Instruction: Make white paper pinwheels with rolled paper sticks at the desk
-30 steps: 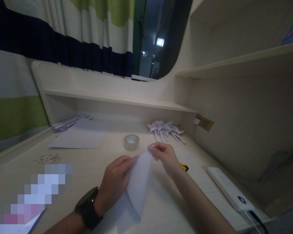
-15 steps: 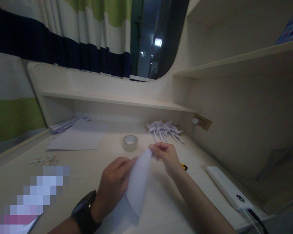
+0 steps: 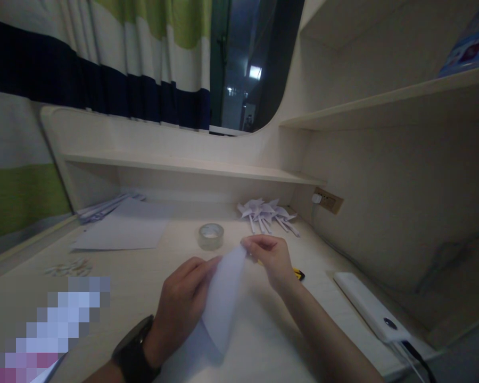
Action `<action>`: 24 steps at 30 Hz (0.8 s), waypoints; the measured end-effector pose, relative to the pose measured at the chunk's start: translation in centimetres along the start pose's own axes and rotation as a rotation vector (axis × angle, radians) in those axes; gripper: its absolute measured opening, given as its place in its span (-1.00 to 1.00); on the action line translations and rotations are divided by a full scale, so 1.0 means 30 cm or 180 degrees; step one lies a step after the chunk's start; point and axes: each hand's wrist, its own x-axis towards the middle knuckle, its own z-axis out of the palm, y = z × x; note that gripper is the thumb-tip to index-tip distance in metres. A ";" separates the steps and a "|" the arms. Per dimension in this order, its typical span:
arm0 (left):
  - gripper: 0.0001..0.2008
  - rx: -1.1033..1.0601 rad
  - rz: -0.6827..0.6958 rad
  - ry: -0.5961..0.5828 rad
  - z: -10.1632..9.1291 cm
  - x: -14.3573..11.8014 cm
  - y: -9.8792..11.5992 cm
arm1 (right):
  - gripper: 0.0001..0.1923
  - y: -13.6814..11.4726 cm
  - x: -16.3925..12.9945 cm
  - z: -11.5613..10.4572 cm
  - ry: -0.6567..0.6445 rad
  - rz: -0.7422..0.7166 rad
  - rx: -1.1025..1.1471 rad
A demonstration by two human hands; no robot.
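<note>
Between both grips (image 3: 263, 258), folded paper (image 3: 223, 298).

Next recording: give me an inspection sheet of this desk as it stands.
Surface: pale wooden desk, dim light.
Job's things: white paper sheet, bent upward.
Clutter: tape roll, paper pinwheels, flat sheets, small scraps, yellow-black tool partly hidden.
Hands: left hand and right hand both pinch the sheet's top edge.
Cables: lead from white power bank; plug in wall socket.
Surroundings: striped curtain, shelves.
</note>
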 end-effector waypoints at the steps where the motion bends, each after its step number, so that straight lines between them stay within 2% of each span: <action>1: -0.73 -0.0004 -0.0017 0.0003 0.000 0.000 -0.001 | -0.82 -0.001 -0.001 0.000 0.0001 -0.0019 -0.0005; 17: -0.61 -0.0169 0.0125 -0.0122 0.002 -0.012 0.005 | -0.84 0.008 0.001 -0.004 0.0058 -0.0023 0.0162; 24: -0.59 -0.0020 0.0147 -0.0129 0.008 -0.011 0.001 | -0.84 0.004 -0.003 -0.011 0.0065 -0.0010 0.0210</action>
